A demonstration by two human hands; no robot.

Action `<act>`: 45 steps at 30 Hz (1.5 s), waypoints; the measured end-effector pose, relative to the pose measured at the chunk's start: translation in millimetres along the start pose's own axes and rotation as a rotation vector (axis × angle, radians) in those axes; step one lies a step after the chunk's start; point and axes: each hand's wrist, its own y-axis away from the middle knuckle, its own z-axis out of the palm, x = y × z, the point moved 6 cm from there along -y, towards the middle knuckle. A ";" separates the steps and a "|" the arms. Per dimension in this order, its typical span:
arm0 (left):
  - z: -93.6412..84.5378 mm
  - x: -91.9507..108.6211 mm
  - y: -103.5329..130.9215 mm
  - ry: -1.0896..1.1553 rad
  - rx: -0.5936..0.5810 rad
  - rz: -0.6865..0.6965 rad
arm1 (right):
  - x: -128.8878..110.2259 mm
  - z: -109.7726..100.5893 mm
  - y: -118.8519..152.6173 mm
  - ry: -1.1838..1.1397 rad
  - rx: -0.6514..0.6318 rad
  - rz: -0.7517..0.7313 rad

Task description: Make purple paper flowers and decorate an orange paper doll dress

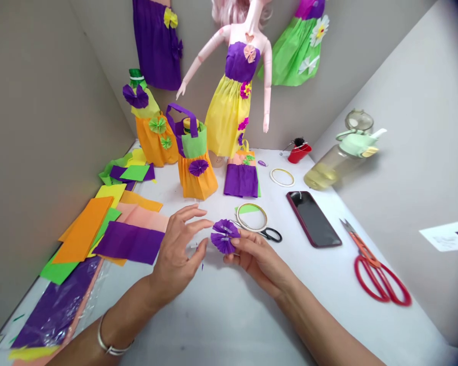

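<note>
A purple pleated crepe-paper rosette (223, 244) is pinched between the thumb and fingers of my right hand (257, 256). Short glossy strips, like clear tape, cross its middle, and a gap splits its pleats at the centre. To its left, my left hand (183, 249) is raised with thumb and fingers apart, close to the rosette but not around it. Just behind my right hand lie black-handled scissors (272, 234), partly under a tape roll (251, 217). A small green paper piece (248, 209) shows within the roll.
Coloured paper sheets (127, 241) are piled at left. Behind stand an orange paper-dressed bag (197, 175), a bottle in paper (156, 140) and a doll (229, 107). At right are a phone (315, 219), red scissors (371, 265), another tape roll (282, 177) and a water bottle (336, 161).
</note>
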 end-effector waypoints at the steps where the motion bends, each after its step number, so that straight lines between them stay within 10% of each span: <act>1: 0.1 5.7 -0.6 -0.039 -0.017 0.079 | 1.3 -0.3 -0.2 -0.008 -0.004 0.009; 6: 0.8 6.4 -1.0 0.015 -0.042 0.058 | 5.7 1.2 0.1 0.022 -0.050 0.044; 12: 25.1 -34.9 18.2 0.797 -0.081 -0.823 | -11.0 -4.1 2.0 0.204 0.114 -0.157; 15: 32.6 -37.6 21.9 1.065 -0.043 -0.972 | -15.9 -5.5 3.3 0.319 0.181 -0.209; 29: 42.8 -26.7 27.5 1.118 -0.112 -0.966 | -17.6 0.4 1.5 0.420 0.221 -0.264; 45: -11.0 -83.4 -13.0 0.325 0.218 -0.712 | -112.0 6.7 -86.3 1.202 -0.040 -0.612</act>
